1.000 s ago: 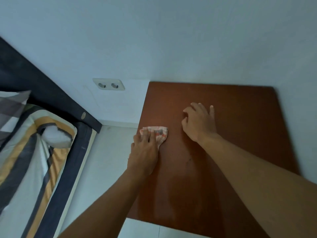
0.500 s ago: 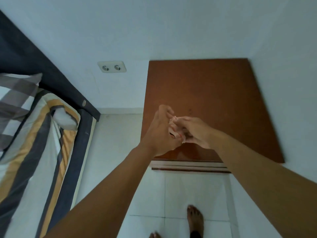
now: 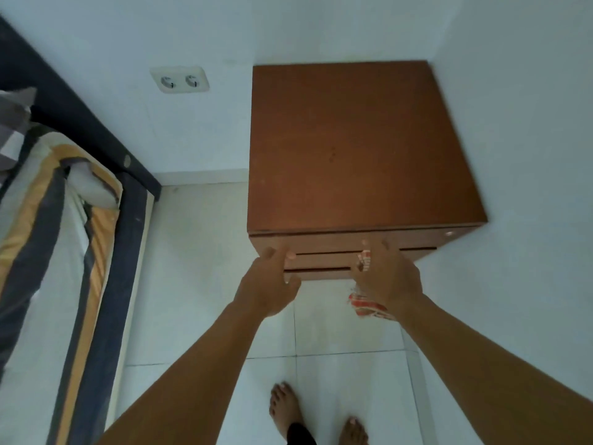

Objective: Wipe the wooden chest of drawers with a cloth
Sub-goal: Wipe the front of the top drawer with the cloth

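Note:
The brown wooden chest of drawers stands in the room's corner, its bare top facing me and its drawer fronts just visible below the front edge. My right hand presses a red-and-white patterned cloth against the drawer fronts; most of the cloth is hidden under the palm, with a corner hanging below. My left hand is at the left end of the drawer fronts, fingers loosely curled and touching the wood, holding nothing.
A bed with a dark frame and striped bedding runs along the left. A double wall socket sits on the white wall left of the chest. White floor tiles lie between; my bare feet stand at the bottom.
The cloth passed from my left hand to my right. Both hands came off the chest's top and dropped to the drawer fronts. The view pulled back, showing the floor and my feet.

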